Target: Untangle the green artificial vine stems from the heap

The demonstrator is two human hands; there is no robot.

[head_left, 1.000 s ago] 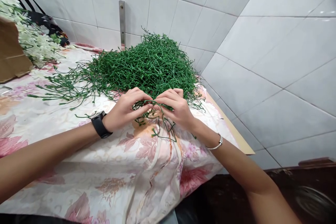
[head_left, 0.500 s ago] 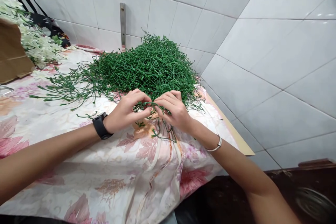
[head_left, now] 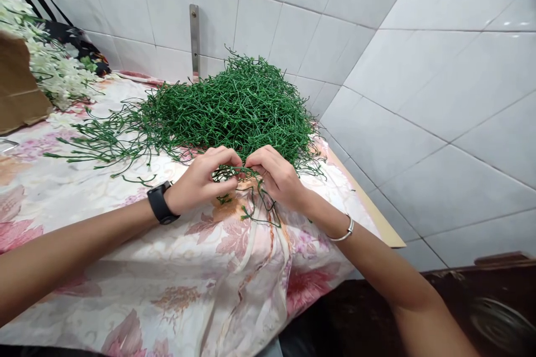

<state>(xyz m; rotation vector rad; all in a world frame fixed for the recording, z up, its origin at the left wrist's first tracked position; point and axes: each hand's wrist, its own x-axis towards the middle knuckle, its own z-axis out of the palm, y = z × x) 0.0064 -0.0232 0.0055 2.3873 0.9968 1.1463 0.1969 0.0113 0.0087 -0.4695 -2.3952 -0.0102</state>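
A thin green artificial flower stem (head_left: 254, 170) is pinched between my two hands, in front of a big heap of the same stems (head_left: 234, 106). My left hand (head_left: 207, 174), with a black band at the wrist, is closed on it with thumb and fingertips. My right hand (head_left: 280, 177), with a metal bangle on the wrist, grips it from the other side, fingertips nearly meeting the left ones. Several loose stems (head_left: 260, 217) lie on the cloth below my hands. The fingers partly hide the held stem.
A floral cloth (head_left: 167, 284) covers the table. White artificial flowers (head_left: 62, 75) and brown cardboard (head_left: 20, 86) are at the left. A metal strip (head_left: 195, 42) is on the tiled wall behind the heap. A pale board edge (head_left: 377, 220) shows at the right.
The fingers of my right hand have drawn closer together and shifted slightly on the stem. My left hand stays almost in place. The heap is unchanged.
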